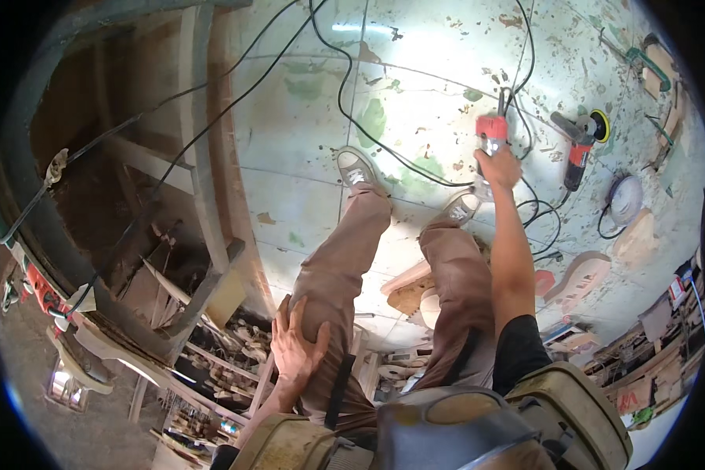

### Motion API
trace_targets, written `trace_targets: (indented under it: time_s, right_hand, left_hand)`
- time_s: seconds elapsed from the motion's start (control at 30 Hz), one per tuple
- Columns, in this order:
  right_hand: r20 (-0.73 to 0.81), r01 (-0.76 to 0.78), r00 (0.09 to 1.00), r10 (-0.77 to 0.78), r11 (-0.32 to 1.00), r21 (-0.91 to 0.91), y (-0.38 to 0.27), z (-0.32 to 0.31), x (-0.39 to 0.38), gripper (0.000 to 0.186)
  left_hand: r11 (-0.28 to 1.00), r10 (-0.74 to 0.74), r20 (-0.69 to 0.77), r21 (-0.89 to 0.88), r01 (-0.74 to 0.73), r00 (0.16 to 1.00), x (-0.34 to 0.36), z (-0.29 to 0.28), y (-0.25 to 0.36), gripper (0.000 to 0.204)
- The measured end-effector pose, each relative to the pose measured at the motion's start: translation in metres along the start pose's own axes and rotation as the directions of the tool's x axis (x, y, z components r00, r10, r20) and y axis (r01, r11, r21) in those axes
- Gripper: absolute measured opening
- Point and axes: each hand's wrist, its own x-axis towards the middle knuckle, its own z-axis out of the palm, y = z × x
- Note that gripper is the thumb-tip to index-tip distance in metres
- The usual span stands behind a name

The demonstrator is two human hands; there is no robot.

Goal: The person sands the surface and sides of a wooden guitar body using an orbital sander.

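Note:
My right hand [500, 168] is wrapped round a red and silver corded power tool [491, 129], held low over the tiled floor just past my right shoe. Its exact kind is hard to make out. My left hand [298, 345] rests on my left trouser leg near the knee, fingers spread, holding nothing. To the right of the held tool lies an angle grinder [578, 153] with a red and black body and a yellow-edged round pad.
Black cables [372, 137] trail across the tiled floor [290, 141]. A wooden frame [200, 149] stands at left. Green clamps [652, 69] lie at far right, near a pale round disc [627, 200] and cut wood pieces [583, 278]. Wood scraps [243, 352] lie in piles below.

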Motion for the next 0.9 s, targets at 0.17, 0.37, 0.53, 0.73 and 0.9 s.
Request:
trace_targets:
  time_s: [0.17, 0.37, 0.53, 0.73, 0.9]
  right_hand:
    - [0.062, 0.174, 0.977, -0.203, 0.934, 0.312, -0.09, -0.024, 0.046, 0.083]
    - [0.074, 0.035, 0.995, -0.071, 0.914, 0.404, -0.223, -0.034, 0.092, 0.092]
    - [0.188, -0.001, 0.977, -0.103, 0.873, 0.487, -0.258, -0.04, 0.107, 0.09]
    - [0.097, 0.039, 0.975, -0.199, 0.588, 0.808, -0.182, -0.051, 0.083, 0.05]
    - [-0.721, 0.343, 0.649, 0.245, 0.751, 0.564, 0.037, -0.051, 0.095, 0.023]
  left_hand:
    - [0.999, 0.036, -0.032, 0.014, -0.036, 0.999, 0.003, -0.003, 0.009, 0.066]
    - [1.0, 0.025, -0.092, 0.005, -0.025, 0.995, 0.003, -0.005, 0.016, 0.068]
    - [0.999, 0.033, -0.123, 0.021, -0.031, 0.992, 0.007, -0.005, 0.015, 0.068]
    - [0.998, 0.058, -0.099, 0.037, -0.055, 0.993, 0.01, -0.009, 0.023, 0.068]
    - [0.992, 0.09, -0.144, 0.105, -0.075, 0.986, 0.008, -0.01, 0.019, 0.066]
